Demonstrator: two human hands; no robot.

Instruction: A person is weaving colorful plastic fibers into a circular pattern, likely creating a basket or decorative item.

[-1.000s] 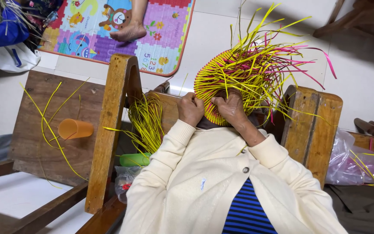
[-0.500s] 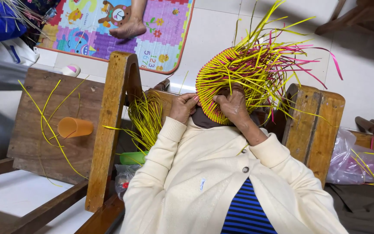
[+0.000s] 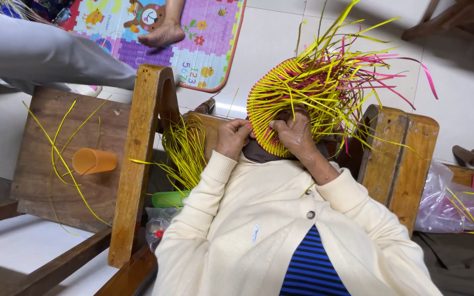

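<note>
Basket point(image 3: 286, 98) of yellow and pink strips sits half-woven on the lap between wooden armrests: its rim band looks done, many strip ends point(image 3: 368, 60) stick out loose, while left hand point(image 3: 231, 137) and right hand point(image 3: 294, 134) pinch strands at its edge.

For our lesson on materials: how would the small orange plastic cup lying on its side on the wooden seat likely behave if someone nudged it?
The orange plastic cup lies on its side on the flat wooden seat, so a nudge would probably make it roll, likely in a curve since it tapers. It looks thin-walled and empty, so probably light and easily pushed. The loose yellow strips lying around it might catch it.
</note>
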